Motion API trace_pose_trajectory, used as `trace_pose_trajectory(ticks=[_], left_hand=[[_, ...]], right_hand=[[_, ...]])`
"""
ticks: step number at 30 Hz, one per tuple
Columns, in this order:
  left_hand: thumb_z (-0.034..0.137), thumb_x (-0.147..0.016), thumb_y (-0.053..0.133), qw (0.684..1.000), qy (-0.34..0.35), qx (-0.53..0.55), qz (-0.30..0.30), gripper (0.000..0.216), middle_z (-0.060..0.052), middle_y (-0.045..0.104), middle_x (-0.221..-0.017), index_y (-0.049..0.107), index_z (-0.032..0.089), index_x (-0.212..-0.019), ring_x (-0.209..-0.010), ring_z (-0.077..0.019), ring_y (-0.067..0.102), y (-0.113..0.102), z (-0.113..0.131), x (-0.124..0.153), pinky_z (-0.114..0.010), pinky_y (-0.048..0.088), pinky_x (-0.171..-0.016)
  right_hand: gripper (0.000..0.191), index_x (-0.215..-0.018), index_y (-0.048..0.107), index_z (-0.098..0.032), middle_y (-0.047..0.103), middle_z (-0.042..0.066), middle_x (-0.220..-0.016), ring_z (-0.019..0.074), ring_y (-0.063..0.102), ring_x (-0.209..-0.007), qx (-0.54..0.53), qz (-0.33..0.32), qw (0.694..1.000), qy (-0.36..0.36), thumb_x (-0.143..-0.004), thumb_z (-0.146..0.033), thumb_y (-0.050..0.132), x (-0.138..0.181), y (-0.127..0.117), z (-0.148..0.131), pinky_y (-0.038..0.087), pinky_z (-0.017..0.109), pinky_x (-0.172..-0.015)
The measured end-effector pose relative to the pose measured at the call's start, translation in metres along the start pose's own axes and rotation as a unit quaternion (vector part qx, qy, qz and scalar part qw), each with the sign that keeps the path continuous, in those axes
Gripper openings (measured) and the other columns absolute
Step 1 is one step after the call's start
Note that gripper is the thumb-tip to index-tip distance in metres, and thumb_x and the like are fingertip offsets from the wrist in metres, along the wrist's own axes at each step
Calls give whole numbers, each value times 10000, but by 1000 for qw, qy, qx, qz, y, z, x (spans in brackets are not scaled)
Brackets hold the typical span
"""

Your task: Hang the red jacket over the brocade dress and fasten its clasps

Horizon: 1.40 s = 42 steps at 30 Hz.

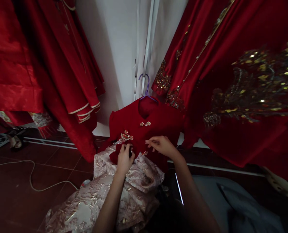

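A red jacket point(127, 117) hangs in front of me from a purple hanger point(147, 86). It carries a beaded brooch-like ornament point(126, 137) on its chest and a beaded flower clasp point(145, 124) below the neckline. My left hand point(125, 158) is closed on the jacket's lower front, fingers curled over the red cloth. To its right, my right hand point(162, 146) is raised before the jacket, its thumb and fingertips pinched together; whatever they hold is too small to tell. Pale pink brocade fabric point(95, 191) with a metallic pattern lies bunched beneath both hands.
Red garments with white piping point(68, 58) hang at the left. A red gown with gold sequins point(253, 77) hangs at the right. A white metal rack post point(148, 38) rises behind the hanger. A pale cable point(32, 171) runs over the dark tiled floor.
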<state>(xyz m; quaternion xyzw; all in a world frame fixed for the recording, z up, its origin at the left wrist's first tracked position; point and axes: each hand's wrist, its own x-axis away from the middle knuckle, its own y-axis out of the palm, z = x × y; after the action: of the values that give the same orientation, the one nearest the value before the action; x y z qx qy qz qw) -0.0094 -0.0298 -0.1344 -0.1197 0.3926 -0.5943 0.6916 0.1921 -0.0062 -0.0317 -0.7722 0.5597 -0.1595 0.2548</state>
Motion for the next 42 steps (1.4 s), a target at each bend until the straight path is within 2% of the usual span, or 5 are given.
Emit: trace_pose_trajectory(ticks=[11, 21, 28, 34, 42], left_hand=[[170, -809, 501, 995, 54, 85, 25, 141, -34, 575, -910, 583, 208, -918, -879, -143, 566, 0, -10, 6, -268, 453, -810], [268, -776, 567, 981, -36, 130, 137, 141, -17, 646, -772, 607, 172, -871, -663, -115, 597, 4, -10, 4, -227, 468, -653], [296, -765, 582, 980, -44, 163, 103, 200, -31, 666, -811, 629, 175, -917, -687, -121, 623, 4, -14, 6, -213, 480, -596], [278, -763, 583, 984, -28, 146, 99, 177, -31, 662, -824, 634, 173, -897, -704, -120, 621, 3, -12, 6, -213, 479, -610], [298, -780, 564, 981, -55, 135, 130, 219, -45, 664, -844, 609, 166, -949, -718, -138, 625, 6, -21, 5, -242, 487, -635]], right_hand=[[195, -807, 646, -157, 683, 31, -712, 140, 632, -672, 94, -67, 993, 36, -620, -186, 691, -17, 28, 41, 452, 215, -603], [200, -828, 620, -150, 686, 111, -855, 201, 646, -810, 241, 34, 961, 135, -682, -279, 665, -24, 62, 35, 413, 231, -635], [143, -650, 557, -183, 638, 3, -626, 128, 598, -605, 110, 35, 992, 43, -601, -210, 689, -20, 37, 36, 395, 201, -534], [268, -748, 530, -179, 598, -33, -595, 109, 584, -484, -107, -66, 992, 17, -590, -269, 728, -8, 32, 9, 443, 196, -443], [210, -941, 491, -189, 598, 68, -947, 126, 620, -643, -214, 236, 948, 5, -816, -357, 500, -28, 146, 17, 520, 227, -496]])
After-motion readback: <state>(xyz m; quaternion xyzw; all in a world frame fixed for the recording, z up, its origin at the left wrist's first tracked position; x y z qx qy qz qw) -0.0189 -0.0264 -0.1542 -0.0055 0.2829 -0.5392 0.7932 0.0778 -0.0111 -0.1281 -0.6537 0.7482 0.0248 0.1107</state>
